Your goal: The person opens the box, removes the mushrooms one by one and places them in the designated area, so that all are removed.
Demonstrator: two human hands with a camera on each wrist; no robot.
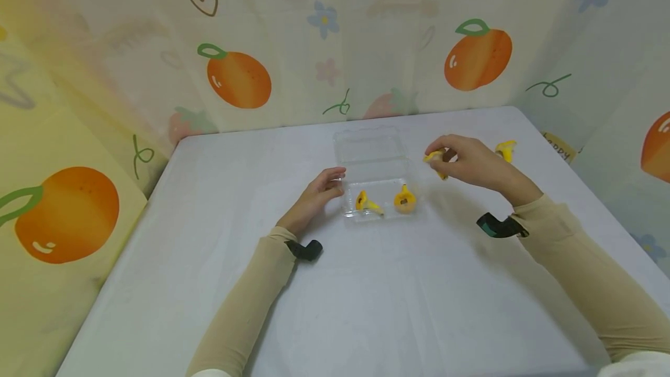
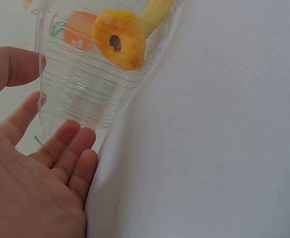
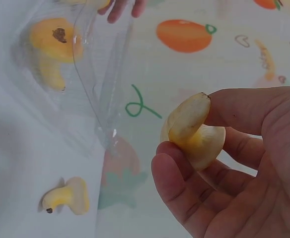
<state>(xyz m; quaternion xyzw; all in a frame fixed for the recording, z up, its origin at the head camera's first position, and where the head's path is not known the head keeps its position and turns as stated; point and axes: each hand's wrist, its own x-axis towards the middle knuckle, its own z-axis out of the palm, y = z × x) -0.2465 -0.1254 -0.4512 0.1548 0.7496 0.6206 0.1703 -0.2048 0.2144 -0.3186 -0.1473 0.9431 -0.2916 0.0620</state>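
Observation:
A hinged clear plastic box (image 1: 379,218) lies with its lid (image 1: 370,145) folded back on the white table. Inside its base are two yellow trumpet-shaped mushrooms: one on its side (image 1: 368,203) at the left, one with its cap (image 1: 405,201) facing up at the right. My left hand (image 1: 316,194) rests thumb and fingertips against the box's left edge, its fingers loosely extended. To the right of the box, my right hand (image 1: 471,162) pinches another yellow mushroom (image 3: 197,131) between thumb and fingers, raised above the table.
One more yellow mushroom (image 1: 505,150) lies on the table (image 1: 293,319) beyond my right wrist, near the right edge. Fruit-printed cloth (image 1: 293,45) hangs behind the table and at both sides.

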